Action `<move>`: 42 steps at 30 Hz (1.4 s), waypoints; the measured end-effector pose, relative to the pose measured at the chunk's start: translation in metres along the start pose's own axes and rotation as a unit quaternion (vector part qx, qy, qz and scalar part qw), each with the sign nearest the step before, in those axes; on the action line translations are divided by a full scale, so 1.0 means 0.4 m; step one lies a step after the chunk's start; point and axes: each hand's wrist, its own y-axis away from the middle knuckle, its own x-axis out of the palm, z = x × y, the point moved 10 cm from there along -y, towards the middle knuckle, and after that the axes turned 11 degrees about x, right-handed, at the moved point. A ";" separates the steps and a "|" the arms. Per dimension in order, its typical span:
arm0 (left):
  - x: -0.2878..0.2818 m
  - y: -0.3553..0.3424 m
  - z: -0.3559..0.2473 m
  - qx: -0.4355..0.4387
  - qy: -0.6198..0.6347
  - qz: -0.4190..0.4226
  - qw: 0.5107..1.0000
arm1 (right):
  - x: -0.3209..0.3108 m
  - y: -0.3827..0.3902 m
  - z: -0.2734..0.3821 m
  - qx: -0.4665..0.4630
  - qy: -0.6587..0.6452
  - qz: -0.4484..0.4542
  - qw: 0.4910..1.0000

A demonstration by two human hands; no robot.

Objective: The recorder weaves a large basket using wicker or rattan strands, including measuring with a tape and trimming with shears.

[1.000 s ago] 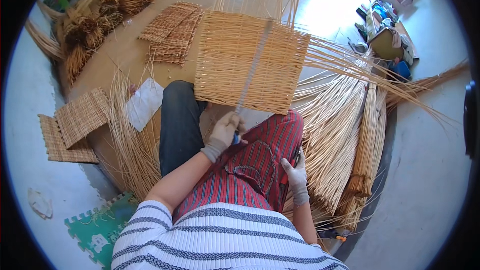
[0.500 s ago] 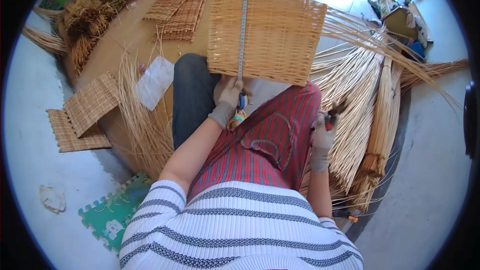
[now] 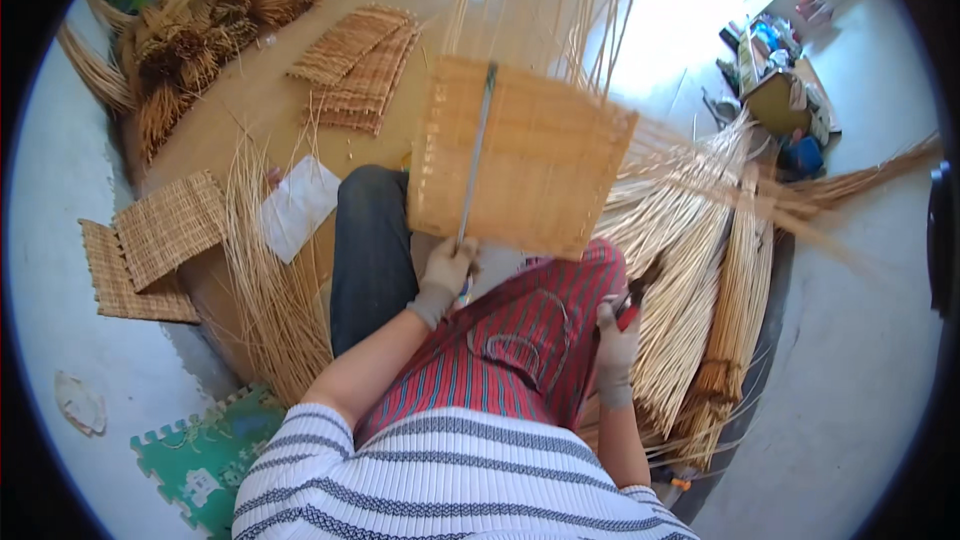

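Observation:
A square woven panel [image 3: 545, 165] with long loose strands lies across my knees, blurred. A steel measuring tape [image 3: 477, 150] stretches over it from the far edge to the near edge. My gloved left hand [image 3: 447, 265] grips the tape's case at the near edge; the case is mostly hidden. Beside the red striped cloth on my right leg, my gloved right hand [image 3: 617, 335] is closed on red-handled cutters [image 3: 627, 312], their dark head pointing up.
Strand bundles lie to the right [image 3: 680, 310], upper left [image 3: 200, 30] and left [image 3: 275, 310]. Flat woven mats [image 3: 170, 220] [image 3: 355, 60] lie nearby, beside a white sheet [image 3: 298, 205]. A green foam mat [image 3: 215, 455] is lower left, a cluttered table [image 3: 800, 90] upper right.
The tape has swung from slanting to more upright over the panel. My right hand has raised the cutters into view beside my leg. The view has shifted between frames.

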 end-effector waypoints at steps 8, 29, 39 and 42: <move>-0.058 -0.022 -0.448 0.342 -0.057 -0.029 0.937 | 0.254 -0.065 0.532 -0.249 0.302 0.091 0.916; -0.074 -0.183 -0.739 0.474 -0.536 -0.070 0.695 | 0.872 -0.104 0.721 -0.501 0.773 0.157 0.357; 0.062 -0.199 -0.704 0.499 -0.613 0.043 0.611 | 0.786 -0.165 0.772 -0.519 0.756 0.177 0.359; 0.075 -0.204 -0.713 0.503 -0.611 0.047 0.610 | 0.798 -0.152 0.754 -0.530 0.741 0.175 0.373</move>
